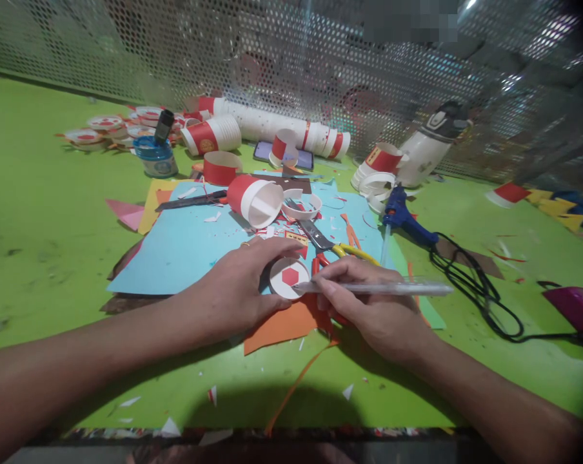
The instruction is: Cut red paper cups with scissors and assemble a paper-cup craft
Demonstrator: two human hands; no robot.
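Note:
A small round white disc [276, 278] with a red hexagon on it lies near the middle, over blue and orange paper. My left hand [243, 277] holds its left edge between thumb and fingers. My right hand [369, 296] grips a clear pen [398, 287], whose tip touches the disc by the red shape. Beyond the hands, a red and white paper cup [256, 201] lies on its side. Scissors [315, 233] with yellow and red handles lie just behind my right hand, which partly hides them.
Blue paper [175, 258] with scraps covers the green table [44, 258]. A blue glue gun [407, 219] with black cord lies right. Behind are stacked cups [272, 122], a paint jar [155, 158], a phone [262, 153] and a bottle [424, 151]. Perforated metal stands at the back.

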